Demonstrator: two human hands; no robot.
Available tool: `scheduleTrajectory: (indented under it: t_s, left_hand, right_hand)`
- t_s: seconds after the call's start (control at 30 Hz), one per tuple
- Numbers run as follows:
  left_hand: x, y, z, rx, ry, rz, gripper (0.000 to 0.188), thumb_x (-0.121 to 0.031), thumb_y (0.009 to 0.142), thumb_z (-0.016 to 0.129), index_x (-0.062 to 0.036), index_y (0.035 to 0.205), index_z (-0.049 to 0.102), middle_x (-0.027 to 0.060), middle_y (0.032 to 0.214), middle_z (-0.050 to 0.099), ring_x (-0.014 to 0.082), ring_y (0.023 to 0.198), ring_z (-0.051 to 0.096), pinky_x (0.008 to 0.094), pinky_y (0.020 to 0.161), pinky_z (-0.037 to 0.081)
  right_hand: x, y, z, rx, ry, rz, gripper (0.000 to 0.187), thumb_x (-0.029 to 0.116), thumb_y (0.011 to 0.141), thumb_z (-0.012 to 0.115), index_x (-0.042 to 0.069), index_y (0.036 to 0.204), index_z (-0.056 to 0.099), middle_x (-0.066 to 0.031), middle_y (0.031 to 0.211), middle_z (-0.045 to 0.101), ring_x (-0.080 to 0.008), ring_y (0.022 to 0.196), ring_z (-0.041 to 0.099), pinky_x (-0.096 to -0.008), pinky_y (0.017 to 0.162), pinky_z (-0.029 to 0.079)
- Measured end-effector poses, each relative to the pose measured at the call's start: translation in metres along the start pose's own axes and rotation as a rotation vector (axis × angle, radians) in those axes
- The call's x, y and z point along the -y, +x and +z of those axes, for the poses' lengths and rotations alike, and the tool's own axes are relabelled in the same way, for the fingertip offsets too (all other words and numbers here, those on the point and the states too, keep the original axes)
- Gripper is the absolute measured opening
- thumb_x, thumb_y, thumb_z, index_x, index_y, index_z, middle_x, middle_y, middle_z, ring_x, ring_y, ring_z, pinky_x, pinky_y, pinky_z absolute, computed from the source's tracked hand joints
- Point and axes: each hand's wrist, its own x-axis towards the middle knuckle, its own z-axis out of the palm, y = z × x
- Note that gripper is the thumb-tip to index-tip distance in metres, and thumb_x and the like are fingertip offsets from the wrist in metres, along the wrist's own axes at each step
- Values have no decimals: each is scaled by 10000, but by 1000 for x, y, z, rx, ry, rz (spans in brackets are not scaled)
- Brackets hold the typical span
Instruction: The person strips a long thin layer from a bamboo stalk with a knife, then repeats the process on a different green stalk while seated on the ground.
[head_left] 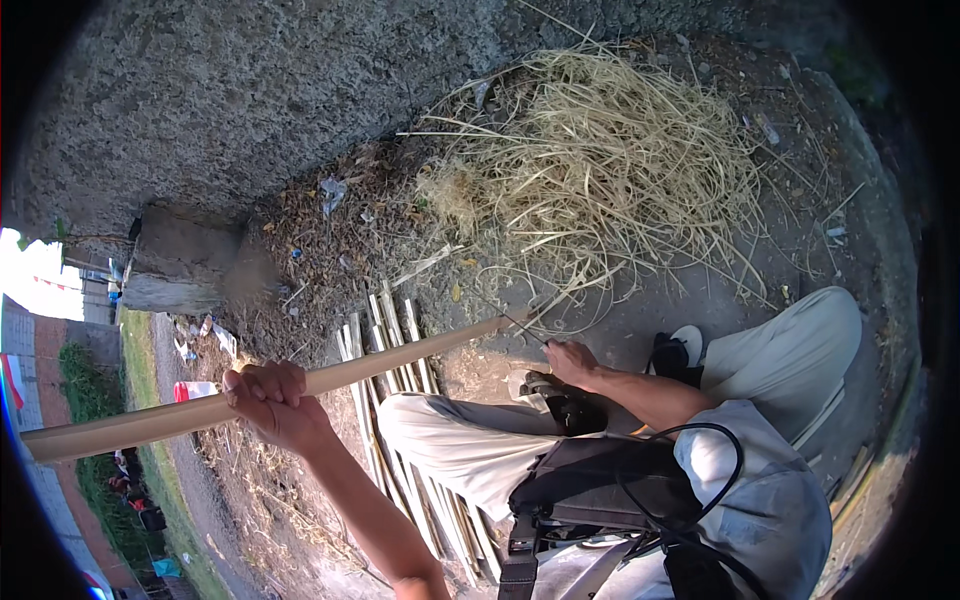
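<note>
Left hand grips long strip slanting across person's front, narrow end at thin dark blade; right hand closed, apparently on blade's near end. Step looks like shaving; next stroke likely calls for firm left hold, steady blade angle. Shavings heaped beyond.

The pole is pale tan, the shavings straw-yellow, the strips creamy, the wall mottled grey, the trousers plain light beige, and the bag and cable black.
</note>
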Motion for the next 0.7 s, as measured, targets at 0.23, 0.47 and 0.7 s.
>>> scheduleTrajectory:
  t_s: [0.23, 0.47, 0.7]
  left_hand:
    - [4, -1, 15, 34, 19, -14, 354, -327, 971, 477, -153, 680, 377, -43, 514, 286, 49, 386, 270, 228, 349, 231]
    - [2, 1, 15, -30, 24, -31, 325, -321, 972, 478, -148, 713, 387, -43, 516, 284, 50, 395, 274, 228, 357, 248]
    - [1, 0, 20, -99, 80, 16, 322, -285, 971, 485, -154, 707, 357, -46, 514, 289, 43, 407, 270, 223, 376, 267]
  right_hand:
    - [-94, 14, 18, 259, -167, 308, 174, 97, 763, 569, -7, 898, 601, -266, 861, 631, -428, 834, 629, -495, 682, 503]
    - [-43, -7, 11, 49, -99, 233, 188, 167, 810, 553, -11, 850, 598, -250, 813, 623, -414, 807, 631, -500, 670, 497]
    - [-82, -16, 10, 163, -133, 336, 219, 176, 871, 490, -8, 895, 605, -257, 861, 632, -421, 848, 624, -499, 718, 499]
